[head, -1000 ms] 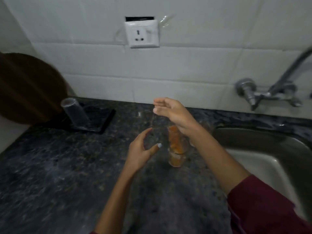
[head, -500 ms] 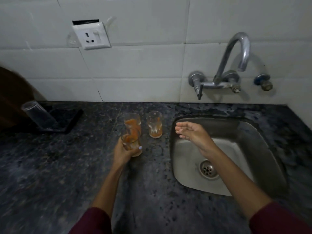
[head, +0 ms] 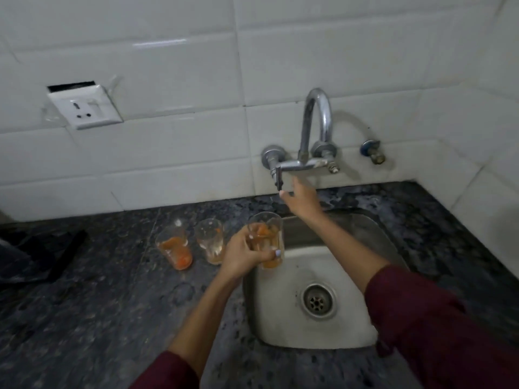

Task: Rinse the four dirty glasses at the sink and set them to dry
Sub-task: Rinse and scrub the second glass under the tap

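My left hand [head: 243,256] grips a glass smeared with orange residue [head: 266,237] and holds it upright over the left rim of the steel sink [head: 351,336]. Two more dirty glasses stand on the dark counter to its left: one with thick orange residue [head: 174,247] and a paler one [head: 210,240]. My right hand [head: 302,199] reaches up with fingers apart, just below the dark lever [head: 278,178] of the wall tap [head: 316,127]. It holds nothing. No water runs from the spout.
A black tray [head: 63,254] lies at the left edge of the granite counter [head: 98,318]. A wall socket [head: 84,106] sits above it on the white tiles. The sink drain [head: 318,301] is bare. A small valve [head: 372,151] is right of the tap.
My left hand has lifted the orange glass off the counter and carried it right to the sink's edge. My right hand has risen from above the basin to the tap lever.
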Available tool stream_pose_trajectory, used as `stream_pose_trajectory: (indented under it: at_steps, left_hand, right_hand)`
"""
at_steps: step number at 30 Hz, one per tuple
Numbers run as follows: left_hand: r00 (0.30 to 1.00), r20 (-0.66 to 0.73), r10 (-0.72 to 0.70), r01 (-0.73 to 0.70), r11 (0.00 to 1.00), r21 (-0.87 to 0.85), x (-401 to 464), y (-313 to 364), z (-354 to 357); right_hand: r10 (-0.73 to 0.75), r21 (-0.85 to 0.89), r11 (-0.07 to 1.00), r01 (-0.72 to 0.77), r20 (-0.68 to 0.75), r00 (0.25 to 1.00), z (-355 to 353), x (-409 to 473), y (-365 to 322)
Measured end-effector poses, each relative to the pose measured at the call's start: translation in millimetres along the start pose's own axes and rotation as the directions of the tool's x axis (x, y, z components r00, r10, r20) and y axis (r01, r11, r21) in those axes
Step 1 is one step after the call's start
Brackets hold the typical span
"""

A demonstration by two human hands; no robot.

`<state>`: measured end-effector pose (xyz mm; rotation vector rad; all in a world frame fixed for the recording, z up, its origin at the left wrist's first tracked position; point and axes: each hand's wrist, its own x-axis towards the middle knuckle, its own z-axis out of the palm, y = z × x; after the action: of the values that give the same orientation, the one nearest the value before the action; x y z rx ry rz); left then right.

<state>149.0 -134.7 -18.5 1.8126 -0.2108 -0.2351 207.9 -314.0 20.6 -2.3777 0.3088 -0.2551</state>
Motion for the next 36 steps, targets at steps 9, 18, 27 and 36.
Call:
stream_pose_trajectory:
  at_steps: [9,18,27,36]
  left_hand:
    - [0.999,0.003,-0.053,0.053,0.996,0.078,49.9,-3.4,-3.5]
    - [0.993,0.046,-0.105,0.095,0.980,0.175,52.7,-11.8,4.9]
    - [0.981,0.190,-0.037,0.000,0.981,0.192,56.9,-7.7,56.4]
    - [0.984,0.176,-0.008,0.025,0.995,-0.097,62.8,-24.6,78.7]
  right_hand:
    - [-0.130,-0.362,0.926,0.110,-0.031,0.991,17.7,35.7,-24.7]
    - [-0.219,-0.302,0.916,0.263,0.172,0.960,7.3,29.4,-10.3]
    - [-0.321,-0.131,0.937,0.325,0.047,0.946,-33.7,-77.4,60.2]
    - [-0.136,0.007,0.991,0.136,0.081,0.987,-34.6,-73.8,75.3]
